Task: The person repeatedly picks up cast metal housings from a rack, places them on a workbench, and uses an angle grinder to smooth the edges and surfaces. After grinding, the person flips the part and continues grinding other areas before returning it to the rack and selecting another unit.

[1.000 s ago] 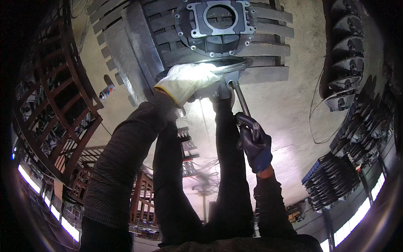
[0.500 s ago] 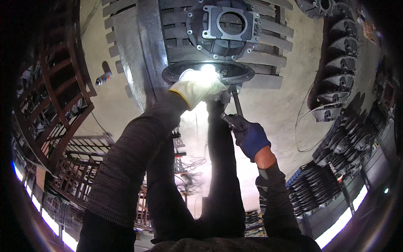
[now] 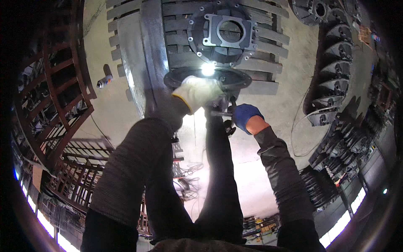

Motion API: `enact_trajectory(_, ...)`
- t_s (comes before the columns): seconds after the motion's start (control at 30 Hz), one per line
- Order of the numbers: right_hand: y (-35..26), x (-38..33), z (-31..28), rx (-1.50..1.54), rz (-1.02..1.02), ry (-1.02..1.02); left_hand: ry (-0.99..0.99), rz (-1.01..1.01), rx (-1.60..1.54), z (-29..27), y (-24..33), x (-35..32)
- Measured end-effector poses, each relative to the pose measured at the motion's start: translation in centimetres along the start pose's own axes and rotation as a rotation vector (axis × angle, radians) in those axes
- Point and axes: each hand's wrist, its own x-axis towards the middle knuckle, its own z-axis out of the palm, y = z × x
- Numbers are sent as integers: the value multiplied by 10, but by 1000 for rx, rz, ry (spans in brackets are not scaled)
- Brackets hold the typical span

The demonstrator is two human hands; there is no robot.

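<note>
My left hand point(image 3: 196, 93), in a white glove with a yellow cuff, lies against the near side of a dark round metal housing point(image 3: 241, 79) with a wide flange. Blur and glare smear its fingers, so their grip does not show. My right hand point(image 3: 248, 117), in a blue glove, is closed around a dark metal tool point(image 3: 222, 113). A bar of this tool points left, close to the housing's lower part. Its exact kind is not clear. Beyond stands a larger round housing point(image 3: 230, 43) with a square face and a big round opening.
The large housing lies on a slatted wooden pallet point(image 3: 264, 67), beside a long grey metal slab point(image 3: 153, 46). At left are a spray can point(image 3: 105, 81) and a rusty brown rack point(image 3: 63, 65). A row of curved castings point(image 3: 334, 77) and a cable point(image 3: 294, 138) are at right.
My right hand has moved up and toward the housing. The tool's shaft stood steeply before; now a bar of it points left. My left hand has shifted slightly down.
</note>
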Motion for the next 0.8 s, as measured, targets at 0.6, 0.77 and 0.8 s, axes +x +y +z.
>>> enact_trajectory(0.6,-12,-66,-35,71,-104,-63,25,-47,10,-19,22,-3)
enact_trajectory(0.77,-8,-61,-18,193,-144,37,-30,-41,47,-18,21,-2)
enact_trajectory(0.8,-19,-52,-2,706,13,142,-42,-40,55,-18,21,-1)
